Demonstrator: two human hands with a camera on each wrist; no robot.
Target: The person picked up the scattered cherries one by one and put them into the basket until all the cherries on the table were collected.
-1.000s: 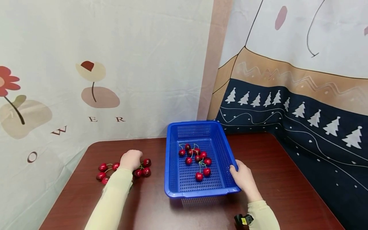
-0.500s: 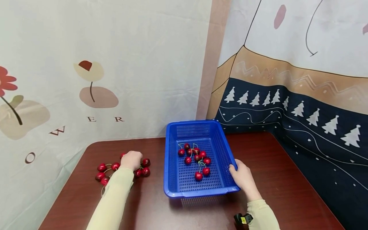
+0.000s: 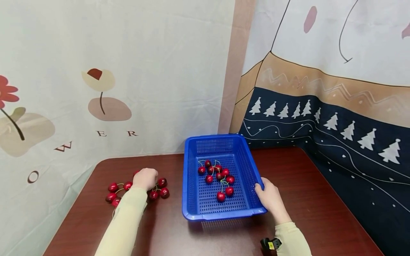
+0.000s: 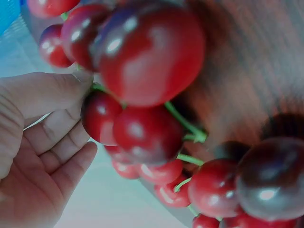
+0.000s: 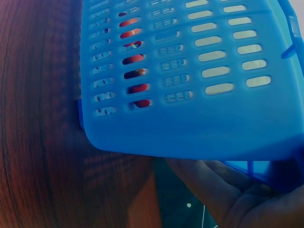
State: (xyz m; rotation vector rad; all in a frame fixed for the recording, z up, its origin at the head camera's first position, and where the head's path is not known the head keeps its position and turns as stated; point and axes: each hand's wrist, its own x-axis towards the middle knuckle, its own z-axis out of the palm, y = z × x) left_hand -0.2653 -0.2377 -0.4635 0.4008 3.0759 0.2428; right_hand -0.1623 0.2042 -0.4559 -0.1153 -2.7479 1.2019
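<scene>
My left hand (image 3: pixel 145 178) is over the loose cherries on the left of the table. In the left wrist view its thumb (image 4: pixel 57 90) and fingers pinch a green cherry stem (image 4: pixel 99 87), close beside a dark red cherry (image 4: pixel 101 118). Just right of that hand lie more cherries (image 3: pixel 164 193); others (image 3: pixel 112 187) lie to its left, partly behind the sleeve. With its thumb over the rim, my right hand (image 3: pixel 271 197) grips the right side of a blue plastic basket (image 3: pixel 224 214). Several stemmed cherries (image 3: pixel 219 176) lie on the basket's floor.
The dark red-brown wooden table (image 3: pixel 173 234) meets a printed cloth backdrop (image 3: pixel 166 71) behind and a navy cloth with tree prints (image 3: pixel 346 170) at the right. A small black device (image 3: pixel 271 244) sits at the right wrist.
One cherry to the right of my left hand has shifted slightly right and toward me. The left hand stays nearly in place; basket and right hand hold still, apart from slight camera drift.
</scene>
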